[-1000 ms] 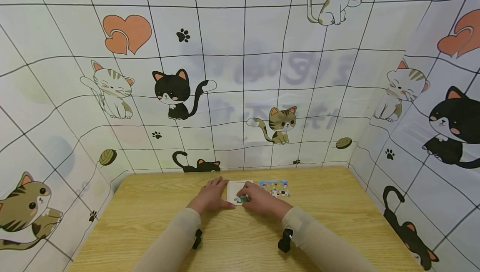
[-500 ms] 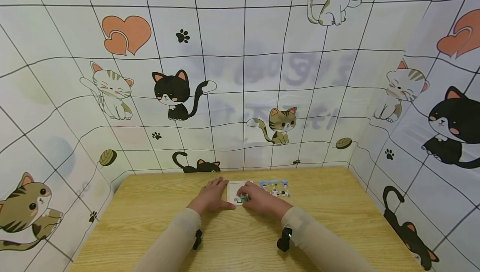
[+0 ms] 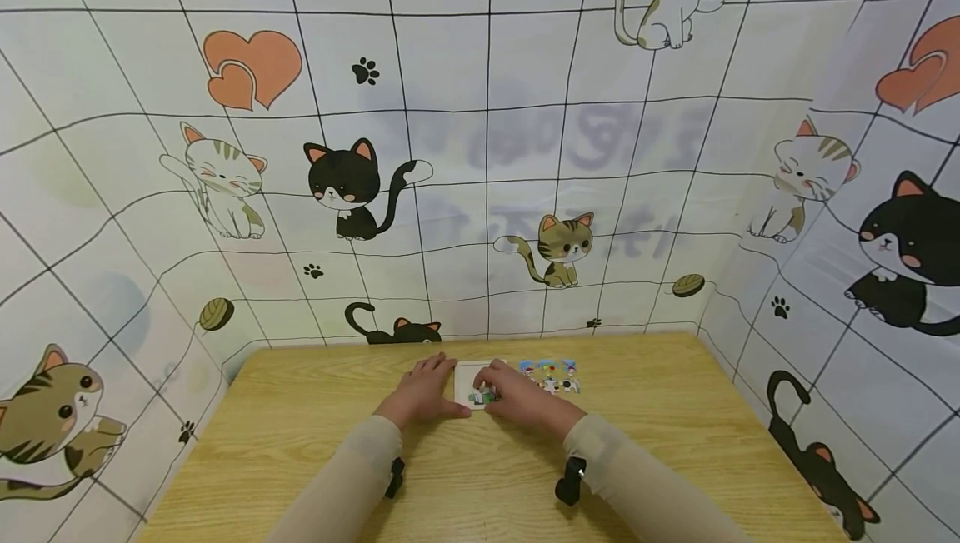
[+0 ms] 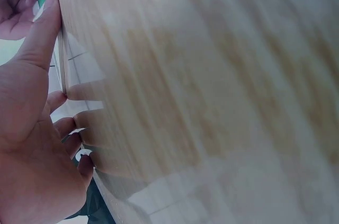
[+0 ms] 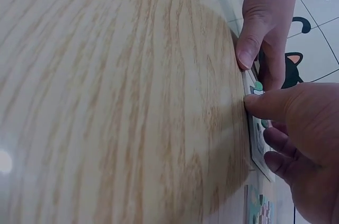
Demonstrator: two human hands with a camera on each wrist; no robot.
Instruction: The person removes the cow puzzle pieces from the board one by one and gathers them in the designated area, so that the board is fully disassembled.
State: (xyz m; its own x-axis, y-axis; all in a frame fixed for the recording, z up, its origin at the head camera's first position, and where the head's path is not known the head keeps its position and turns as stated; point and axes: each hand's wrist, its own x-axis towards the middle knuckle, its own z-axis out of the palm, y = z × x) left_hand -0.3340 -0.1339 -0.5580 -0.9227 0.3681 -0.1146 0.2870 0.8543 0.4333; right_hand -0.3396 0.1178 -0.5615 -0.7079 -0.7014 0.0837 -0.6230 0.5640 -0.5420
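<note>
A small pale puzzle tray (image 3: 464, 376) lies flat on the wooden table. My left hand (image 3: 423, 391) rests at its left side, fingers extended along the edge and thumb against the near left corner. Inside the tray's near part are green and white puzzle pieces (image 3: 478, 397), partly covered by my right hand (image 3: 520, 397). That hand's fingers curl down over a piece at the right, and in the right wrist view its thumb (image 5: 265, 105) touches the tray's near rim. The piece under the right fingertips is mostly hidden.
Several loose colourful puzzle pieces (image 3: 549, 375) lie in rows right of the tray, partly behind the right hand. The table (image 3: 315, 443) ends at a cat-print curtain (image 3: 465, 193) at the back. Both wrists wear small black cameras.
The right fingers shift slightly over the pieces, and a little more of the green and white print shows beside them. The left hand and the tray stay in place.
</note>
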